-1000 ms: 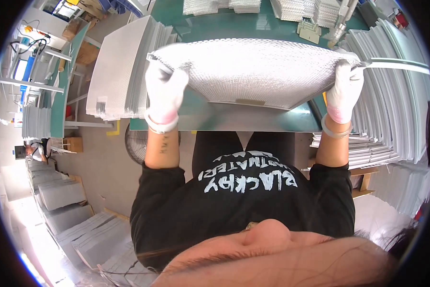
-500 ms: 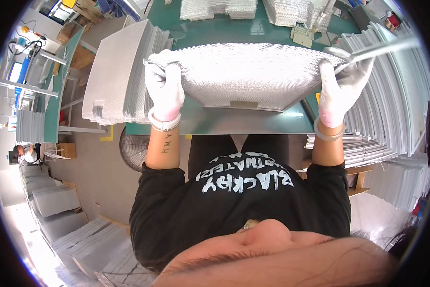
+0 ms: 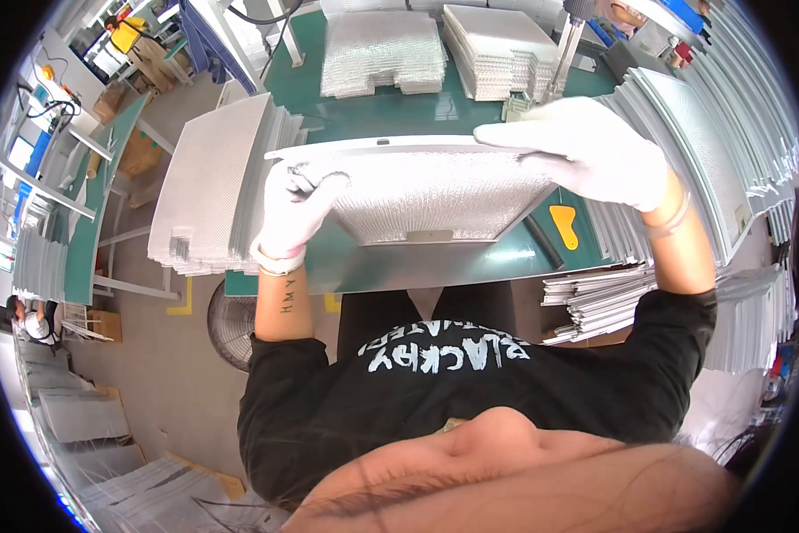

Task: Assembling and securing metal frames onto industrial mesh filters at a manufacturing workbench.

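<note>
A silvery mesh filter panel (image 3: 435, 200) is held tilted above the front of the green workbench. A pale metal frame strip (image 3: 417, 142) runs along its upper edge. My left hand (image 3: 297, 209), in a white glove, is closed around the panel's left end, thumb toward the middle. At the right end my right hand (image 3: 595, 155), also gloved, pinches the strip and panel edge, its fingers stretched along the top and its thumb beneath. Right of the panel, a yellow scraper (image 3: 564, 226) and a dark bar (image 3: 544, 242) lie on the bench.
Mesh panels stand stacked on the left (image 3: 208, 182), with two more stacks (image 3: 383, 49) (image 3: 497, 44) at the back. Framed panels (image 3: 692, 155) lean in a row on the right. A clamp-like metal fixture (image 3: 519, 105) sits behind my right hand. A floor fan (image 3: 230, 324) stands below the bench's left end.
The strip stuck out past my right hand earlier; now it lies along the panel's upper edge. My right hand has turned over onto that edge. The yellow scraper has come into fuller view.
</note>
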Demonstrator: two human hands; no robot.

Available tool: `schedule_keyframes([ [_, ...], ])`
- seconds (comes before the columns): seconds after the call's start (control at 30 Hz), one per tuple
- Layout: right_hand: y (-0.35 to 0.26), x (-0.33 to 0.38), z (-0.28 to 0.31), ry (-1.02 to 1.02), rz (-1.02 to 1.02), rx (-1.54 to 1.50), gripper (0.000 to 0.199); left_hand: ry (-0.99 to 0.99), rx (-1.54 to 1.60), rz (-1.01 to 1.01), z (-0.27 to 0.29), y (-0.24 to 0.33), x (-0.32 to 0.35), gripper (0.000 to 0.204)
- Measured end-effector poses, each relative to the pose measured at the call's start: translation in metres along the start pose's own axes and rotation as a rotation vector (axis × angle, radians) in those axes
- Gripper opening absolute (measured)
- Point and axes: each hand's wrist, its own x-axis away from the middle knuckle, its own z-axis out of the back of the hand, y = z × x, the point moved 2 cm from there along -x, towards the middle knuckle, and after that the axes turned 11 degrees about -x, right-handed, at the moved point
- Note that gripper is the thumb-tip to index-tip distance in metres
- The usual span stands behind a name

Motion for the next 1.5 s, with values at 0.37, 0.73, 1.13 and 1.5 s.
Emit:
schedule_keyframes([
  [0.37,-0.005,-0.045,-0.021,0.018,0.147,-0.132,0.038,0.466,0.219,-0.237,-0.015,0.011,0.008,0.052],
  [0.73,-0.005,-0.056,-0.028,0.033,0.078,-0.163,0.057,0.688,-0.397,-0.201,-0.019,0.004,0.005,0.041],
  [1.13,-0.004,-0.064,-0.029,0.002,0.055,-0.182,0.052,0.641,0.106,-0.295,-0.014,-0.02,-0.004,0.033],
  [1.5,-0.02,-0.083,-0.029,0.003,-0.045,-0.204,0.026,0.337,0.24,-0.454,-0.009,-0.015,-0.011,0.028],
])
